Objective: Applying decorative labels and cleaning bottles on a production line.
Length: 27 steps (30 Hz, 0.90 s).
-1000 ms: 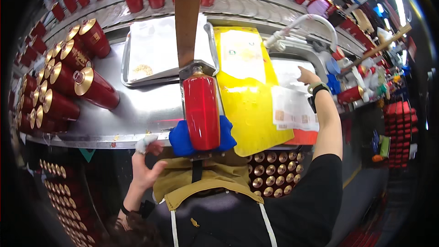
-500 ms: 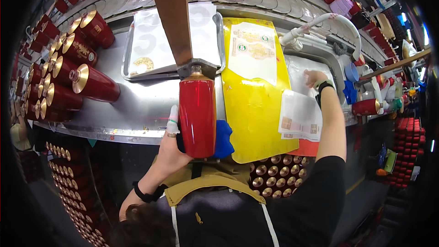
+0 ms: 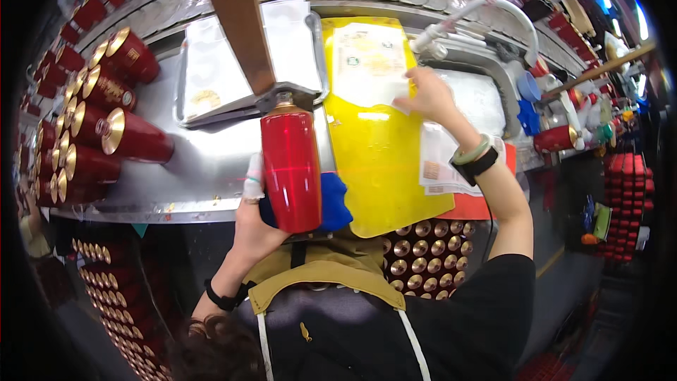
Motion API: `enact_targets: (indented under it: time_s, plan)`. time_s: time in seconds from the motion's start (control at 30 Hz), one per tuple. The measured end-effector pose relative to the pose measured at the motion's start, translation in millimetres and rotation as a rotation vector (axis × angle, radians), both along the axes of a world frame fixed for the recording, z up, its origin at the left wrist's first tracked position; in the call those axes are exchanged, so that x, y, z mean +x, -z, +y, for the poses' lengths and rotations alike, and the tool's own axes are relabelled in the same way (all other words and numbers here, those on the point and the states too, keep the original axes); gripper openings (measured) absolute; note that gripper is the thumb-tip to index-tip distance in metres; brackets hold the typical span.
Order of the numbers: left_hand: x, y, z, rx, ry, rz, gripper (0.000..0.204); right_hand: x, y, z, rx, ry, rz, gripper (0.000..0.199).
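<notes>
From where I stand, the metal tabletop (image 3: 218, 169) takes up most of the view, a cluster of red bottles with gold shoulders (image 3: 141, 134) standing at its left end. The long yellow board (image 3: 384, 176) lies right of centre. Left of it sits a metal tray (image 3: 180, 92) with white sheets (image 3: 289, 42) in it; a wooden bar (image 3: 236, 25) crosses above. At the right is a sink (image 3: 509, 85) with a curved white tap (image 3: 493, 3).

Next in size is the single red bottle (image 3: 290, 173), its neck at the metal fitting on the bar's lower end, its body over a blue pad (image 3: 335, 201) in front of the person. A pale printed sheet (image 3: 363, 74) lies on the upper part of the yellow board.

The right hand (image 3: 431, 95) is at that sheet's right edge, thumb and forefinger narrowly apart; I can't tell whether they pinch anything. The left hand (image 3: 255, 229) lies along the bottle's lower left side, touching it; its underside is hidden, so I can't tell how firmly it grips. Smallest is the white wrapping (image 3: 253, 183) on one left digit.
</notes>
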<state>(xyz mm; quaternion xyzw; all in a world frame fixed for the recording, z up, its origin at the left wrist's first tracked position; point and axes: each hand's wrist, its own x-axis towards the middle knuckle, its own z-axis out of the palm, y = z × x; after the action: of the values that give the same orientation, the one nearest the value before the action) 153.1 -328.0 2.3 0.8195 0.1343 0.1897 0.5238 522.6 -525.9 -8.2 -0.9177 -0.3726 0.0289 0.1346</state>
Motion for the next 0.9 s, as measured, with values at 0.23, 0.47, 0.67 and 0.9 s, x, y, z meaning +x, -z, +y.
enact_targets:
  time_s: [0.23,0.47,0.67,0.9]
  plan:
    - [1.6,3.5,-0.7,-0.038,0.016,-0.006,0.119,-24.4,18.1,10.3,-0.256,-0.35,-0.485,0.004]
    - [0.3,3.1,1.1,0.041,0.011,0.015,0.119,-15.5,-4.7,-13.3,-0.465,-0.369,-0.548,0.007]
    - [1.5,2.3,-0.5,0.024,0.003,0.021,0.119,32.9,-29.1,-31.7,-0.077,0.021,0.135,0.027]
    - [-0.2,0.1,0.1,0.002,0.005,0.034,0.116,88.9,35.8,-15.4,-0.05,0.353,0.499,0.07]
